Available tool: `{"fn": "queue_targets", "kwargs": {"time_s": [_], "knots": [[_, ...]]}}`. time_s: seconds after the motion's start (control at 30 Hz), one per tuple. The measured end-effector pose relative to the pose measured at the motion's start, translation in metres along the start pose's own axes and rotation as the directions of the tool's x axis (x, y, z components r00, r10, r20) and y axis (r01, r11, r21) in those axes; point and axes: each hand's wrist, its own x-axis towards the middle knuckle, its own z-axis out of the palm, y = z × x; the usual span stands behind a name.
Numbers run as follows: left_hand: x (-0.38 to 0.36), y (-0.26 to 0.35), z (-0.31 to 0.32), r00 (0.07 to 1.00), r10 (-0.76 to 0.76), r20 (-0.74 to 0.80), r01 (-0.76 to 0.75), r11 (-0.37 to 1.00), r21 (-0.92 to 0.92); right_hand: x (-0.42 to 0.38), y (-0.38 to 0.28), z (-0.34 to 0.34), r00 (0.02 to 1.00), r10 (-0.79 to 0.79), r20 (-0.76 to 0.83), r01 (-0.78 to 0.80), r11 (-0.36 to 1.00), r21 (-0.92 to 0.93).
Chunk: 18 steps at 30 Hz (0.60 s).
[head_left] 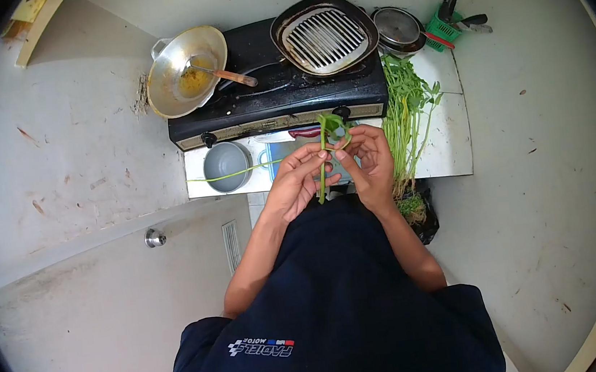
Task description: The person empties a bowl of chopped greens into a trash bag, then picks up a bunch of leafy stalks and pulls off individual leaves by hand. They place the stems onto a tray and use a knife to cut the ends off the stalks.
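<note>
My left hand (296,186) pinches a green leafy stem (322,134) between thumb and fingers, in front of the stove. A long thin piece of stem stretches left from this hand, above a grey bowl (225,159). Close beside it, my right hand (371,167) has its thumb and forefinger closed on the leafy part of the same greens. Beneath both hands lies a blue-edged board or tray (280,150), mostly covered by them. To the right of my right hand, a bunch of long-stemmed greens (407,116) rests on the white counter.
A black stove (259,92) carries a wok (165,84) with a wooden-handled utensil (236,78), and a ridged grill pan (326,38). Right of it stand a lidded pot (397,26) and a green basket (441,29) of utensils. A black bag (429,219) hangs below the counter edge.
</note>
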Motion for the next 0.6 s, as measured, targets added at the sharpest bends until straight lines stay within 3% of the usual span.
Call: {"fn": "queue_targets", "kwargs": {"time_s": [0.13,0.23,0.33,0.6], "knots": [[-0.002,0.006,0.007,0.998,0.063,-0.024,-0.064,0.995,-0.079,-0.001,-0.005,0.008,0.997,-0.056,-0.055,0.057,0.998,0.023],[-0.002,0.004,0.007,0.990,0.129,-0.051,-0.131,0.991,-0.041,-0.001,-0.003,0.003,0.997,-0.065,-0.043,0.057,0.983,-0.177],[-0.004,0.003,0.009,0.980,0.191,-0.063,-0.188,0.981,0.040,0.004,-0.014,-0.004,0.990,-0.129,0.058,0.141,0.876,-0.462],[-0.004,0.001,0.005,0.978,0.201,-0.048,-0.193,0.972,0.135,0.009,-0.028,-0.001,0.967,-0.165,0.196,0.246,0.806,-0.539]]}}
